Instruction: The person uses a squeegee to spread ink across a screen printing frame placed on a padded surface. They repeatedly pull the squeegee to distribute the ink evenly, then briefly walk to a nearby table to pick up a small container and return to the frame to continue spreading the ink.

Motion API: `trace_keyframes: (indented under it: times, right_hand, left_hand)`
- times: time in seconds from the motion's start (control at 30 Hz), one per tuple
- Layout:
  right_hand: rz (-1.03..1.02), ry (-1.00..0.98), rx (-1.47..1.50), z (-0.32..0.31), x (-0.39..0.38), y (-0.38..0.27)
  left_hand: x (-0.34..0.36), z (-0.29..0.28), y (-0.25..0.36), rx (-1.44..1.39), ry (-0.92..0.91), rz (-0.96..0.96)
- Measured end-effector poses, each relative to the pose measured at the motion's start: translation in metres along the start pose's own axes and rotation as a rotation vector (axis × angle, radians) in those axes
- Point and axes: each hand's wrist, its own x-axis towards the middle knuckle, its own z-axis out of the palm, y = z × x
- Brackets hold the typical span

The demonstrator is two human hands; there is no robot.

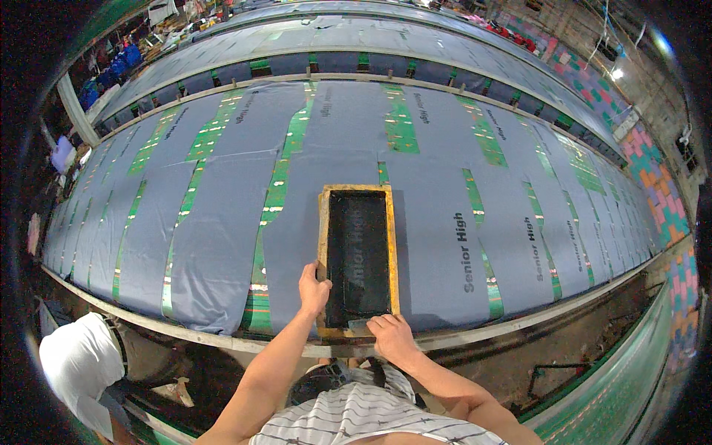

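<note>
A rectangular screen-printing frame [394, 259] with a worn yellow rim and dark mesh lies on grey-blue fabric pieces [437, 259] spread over a long table. Faint lettering shows through the mesh, and dark printing marks several pieces to the right. My left hand [314, 291] is closed on the frame's left side. My right hand [391, 335] has its fingers curled over a dark flat squeegee [358, 324] at the frame's near end.
Green table surface [254, 308] shows between the pieces. More long tables [334, 33] run behind. A person in a white shirt [81, 356] stands at lower left. Clutter [126, 55] lines the back left; a green rail [601, 378] is at lower right.
</note>
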Motion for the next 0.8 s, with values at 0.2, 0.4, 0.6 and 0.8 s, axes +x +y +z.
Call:
trace_keyframes:
  times: [0.2,0.4,0.6,0.8]
  right_hand:
    - [-0.217,0.086,-0.017,0.0,0.015,0.032]
    - [-0.24,0.086,-0.028,0.007,0.04,0.05]
    - [-0.106,0.14,-0.098,0.02,0.085,0.052]
    - [-0.085,0.175,-0.133,0.024,0.156,0.095]
  left_hand:
    - [-0.002,-0.003,0.005,-0.045,0.01,-0.001]
    - [-0.002,-0.004,0.012,-0.047,0.007,-0.031]
    - [-0.001,-0.002,0.002,-0.017,-0.01,0.001]
    - [-0.002,-0.009,0.013,0.0,-0.043,-0.048]
